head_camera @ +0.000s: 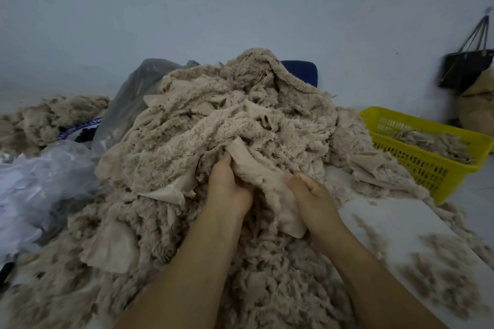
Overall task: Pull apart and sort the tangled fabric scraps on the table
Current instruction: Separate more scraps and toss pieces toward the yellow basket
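Fabric scrap is gripped by left hand and right hand; next, it likely must be pulled free of the pile beyond the grip.

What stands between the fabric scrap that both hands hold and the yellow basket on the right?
Nothing rigid. The left hand and right hand grip the scrap at the front of the pile. Only the low right flank of that pile lies between it and the yellow basket, whose top is open.

Left hand, right hand: two. Yellow basket: one. Black bag: one.
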Demonstrator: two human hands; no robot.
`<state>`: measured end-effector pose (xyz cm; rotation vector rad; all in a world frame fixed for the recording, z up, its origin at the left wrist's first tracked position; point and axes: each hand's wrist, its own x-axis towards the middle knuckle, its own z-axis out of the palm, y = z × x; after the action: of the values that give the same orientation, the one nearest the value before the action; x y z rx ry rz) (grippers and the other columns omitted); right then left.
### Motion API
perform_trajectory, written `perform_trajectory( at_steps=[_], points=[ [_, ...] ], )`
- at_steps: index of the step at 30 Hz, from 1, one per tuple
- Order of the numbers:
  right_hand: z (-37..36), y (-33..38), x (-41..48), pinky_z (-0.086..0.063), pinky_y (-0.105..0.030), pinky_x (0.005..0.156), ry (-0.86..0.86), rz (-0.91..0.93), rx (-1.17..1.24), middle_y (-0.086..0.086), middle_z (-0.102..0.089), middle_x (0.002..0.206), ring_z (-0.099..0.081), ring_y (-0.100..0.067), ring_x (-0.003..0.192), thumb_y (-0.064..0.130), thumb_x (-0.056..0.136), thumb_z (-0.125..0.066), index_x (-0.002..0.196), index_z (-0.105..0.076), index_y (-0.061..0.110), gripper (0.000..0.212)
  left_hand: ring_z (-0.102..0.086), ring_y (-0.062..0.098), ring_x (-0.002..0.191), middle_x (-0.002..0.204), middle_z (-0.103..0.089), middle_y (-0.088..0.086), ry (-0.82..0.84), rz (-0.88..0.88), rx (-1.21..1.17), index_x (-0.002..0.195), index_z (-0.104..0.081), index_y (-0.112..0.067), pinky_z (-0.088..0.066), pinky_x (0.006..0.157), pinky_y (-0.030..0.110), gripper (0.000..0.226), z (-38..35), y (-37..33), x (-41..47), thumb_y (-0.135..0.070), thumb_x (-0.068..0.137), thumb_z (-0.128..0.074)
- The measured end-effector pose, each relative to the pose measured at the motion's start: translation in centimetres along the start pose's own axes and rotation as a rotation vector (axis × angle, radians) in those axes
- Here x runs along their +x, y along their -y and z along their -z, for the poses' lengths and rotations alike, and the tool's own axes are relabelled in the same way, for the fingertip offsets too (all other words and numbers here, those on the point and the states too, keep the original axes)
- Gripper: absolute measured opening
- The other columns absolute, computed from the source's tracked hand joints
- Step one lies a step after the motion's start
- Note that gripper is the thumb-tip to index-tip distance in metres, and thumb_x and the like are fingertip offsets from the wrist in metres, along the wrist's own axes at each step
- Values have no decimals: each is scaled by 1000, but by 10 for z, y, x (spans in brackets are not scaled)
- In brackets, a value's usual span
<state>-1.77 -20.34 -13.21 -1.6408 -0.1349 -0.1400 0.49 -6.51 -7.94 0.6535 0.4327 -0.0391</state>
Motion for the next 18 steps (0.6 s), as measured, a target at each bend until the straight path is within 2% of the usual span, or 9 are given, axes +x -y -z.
perform_trajectory(
  at_steps=[2,5,6,8,10,13,14,16,18],
  points=[
    [4,-5,3,-31,-21,48,28,-31,-25,10,-34,54,-34,-10,53,32,100,-54,56,-37,27,47,-68,26,102,111,-71,16,0,-80,138,126,-61,-4,-58,72,37,43,10,12,-4,-38,104,-47],
    [4,-7,7,-36,-18,56,94,-72,-55,14,-46,58,-45,-5,57,32,100,-49,60,-50,30,41,-69,29,107,117,-71,15,37,-178,263,130,-60,-12,-54,96,45,39,26,25,-9,-38,104,-46],
    [1,-5,7,-37,-18,61,96,-91,-69,17,-52,62,-50,1,61,37,101,-47,66,-56,30,37,-70,27,105,115,-72,13,50,-202,306,128,-62,-13,-54,97,46,38,29,26,-11,-38,104,-46],
    [-8,-1,8,-38,-15,72,99,-116,-95,25,-60,73,-54,13,73,55,97,-45,83,-63,27,36,-74,21,95,102,-77,8,81,-244,436,119,-67,-15,-58,87,38,36,31,30,-13,-37,106,-42],
    [-18,5,9,-42,-17,79,105,-130,-100,25,-63,87,-56,12,86,69,87,-46,94,-64,31,43,-74,11,83,88,-78,-2,85,-300,592,107,-70,-22,-57,72,25,33,32,38,-13,-36,107,-40],
    [-21,9,14,-55,-39,89,26,-182,5,0,-74,100,-70,-17,95,47,96,-56,108,-69,18,34,-70,-4,76,81,-73,-16,94,-334,743,92,-64,-37,-52,63,13,31,34,48,-13,-35,107,-37],
    [-18,11,15,-56,-41,89,-15,-199,60,-7,-75,100,-70,-23,95,39,97,-56,107,-69,13,30,-69,-6,76,81,-73,-17,93,-336,767,92,-64,-37,-51,64,13,32,35,48,-14,-34,107,-36],
    [-11,9,15,-56,-35,79,-58,-194,162,-7,-75,90,-71,-22,86,29,97,-58,94,-72,16,20,-70,1,87,95,-75,-12,89,-305,751,105,-67,-31,-56,77,20,30,33,44,-14,-36,107,-37],
    [-8,5,12,-53,-33,70,-43,-170,189,-10,-71,81,-66,-23,75,25,97,-59,78,-66,12,24,-72,18,99,109,-75,4,80,-200,581,119,-67,-17,-57,88,35,33,27,32,-13,-37,105,-44]
  ],
)
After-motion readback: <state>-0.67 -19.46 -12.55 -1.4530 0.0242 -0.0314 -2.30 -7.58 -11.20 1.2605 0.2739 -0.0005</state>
